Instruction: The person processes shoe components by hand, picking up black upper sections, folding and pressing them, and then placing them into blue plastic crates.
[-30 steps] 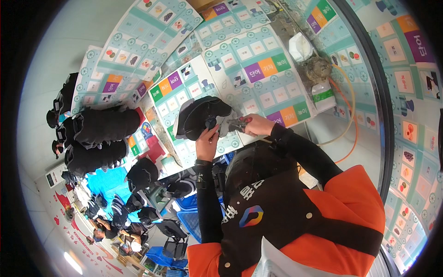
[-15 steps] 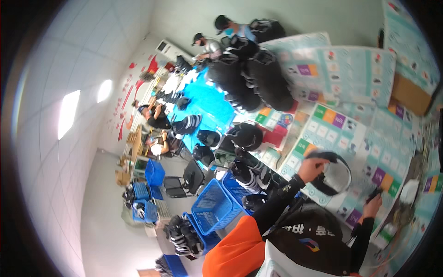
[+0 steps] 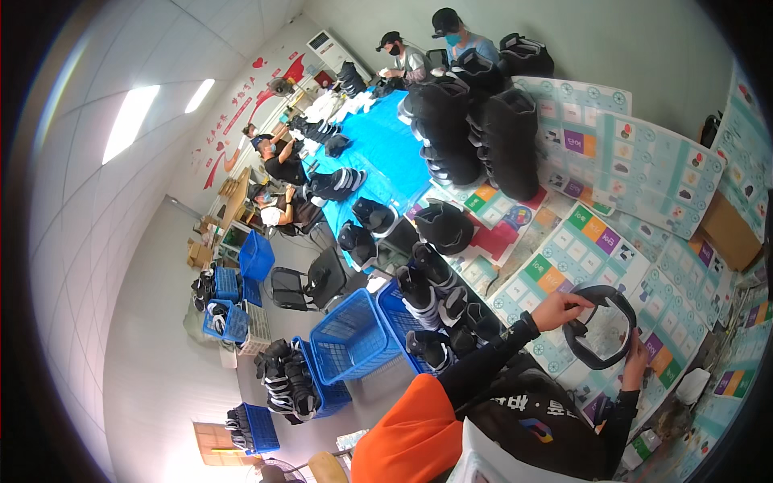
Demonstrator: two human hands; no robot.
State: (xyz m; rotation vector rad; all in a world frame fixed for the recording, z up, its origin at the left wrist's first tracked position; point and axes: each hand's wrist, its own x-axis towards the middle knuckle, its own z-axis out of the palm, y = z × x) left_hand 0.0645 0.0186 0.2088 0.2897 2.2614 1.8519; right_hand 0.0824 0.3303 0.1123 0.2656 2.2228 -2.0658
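Note:
A black ring-shaped band (image 3: 592, 360) with a pale inner edge hangs over the worktable between my two hands. My left hand (image 3: 558, 311) pinches its upper left side, with the index finger reaching toward the opening. At the lower right side my right hand (image 3: 635, 360) has its fingers against the band and grips it. Beneath lies a tabletop covered in printed sheets (image 3: 555, 256) with coloured blocks. Near my right wrist sits a small dark item (image 3: 600, 408) that I cannot make out.
Tall stacks of black cap-like pieces (image 3: 509, 145) stand beyond the sheets. A blue-covered table (image 3: 378, 149) stretches away, with several masked people working around it. Blue baskets (image 3: 351, 334), some holding black-and-white pieces, and a black chair (image 3: 322, 278) stand at the left.
My right hand has moved up and left onto the band; the small black object it held is no longer in its fingers. The band has shifted slightly right and down. The view has turned.

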